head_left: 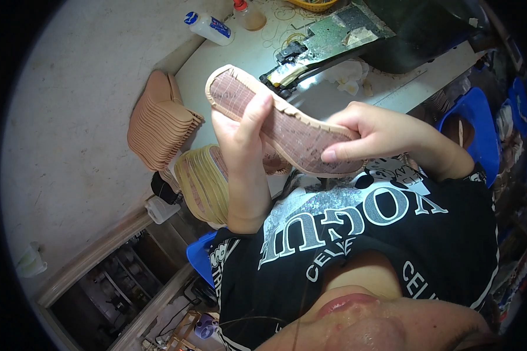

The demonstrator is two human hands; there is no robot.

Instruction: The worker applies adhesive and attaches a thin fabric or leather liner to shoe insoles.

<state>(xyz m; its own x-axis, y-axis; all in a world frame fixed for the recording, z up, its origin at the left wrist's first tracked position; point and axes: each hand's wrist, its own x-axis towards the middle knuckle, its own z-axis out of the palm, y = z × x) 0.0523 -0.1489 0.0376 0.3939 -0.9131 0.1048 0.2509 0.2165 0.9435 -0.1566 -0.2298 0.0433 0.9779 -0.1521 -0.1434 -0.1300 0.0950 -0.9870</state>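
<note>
bare tabletop (240, 58) open behind, insole stacks (158, 120) crowding left, machine (357, 35) blocking right

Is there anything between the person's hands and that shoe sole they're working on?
Nothing visible. Both hands already grip the shoe sole: the left hand wraps its middle with a finger pressed across its reddish face, and the right hand pinches its near end. It is held above the worktable.

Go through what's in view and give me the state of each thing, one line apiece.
Shoe insole: held up off the table, reddish underside showing, tan rim.
Left hand: closed around the insole's middle, thumb across it.
Right hand: gripping the insole's near end.
Tan insole stack: fanned, leaning by the table edge.
Yellow-edged insole stack: fanned, below the left hand.
White bottle: lying on its side, capped.
Amber bottle: upright, red cap on.
</note>
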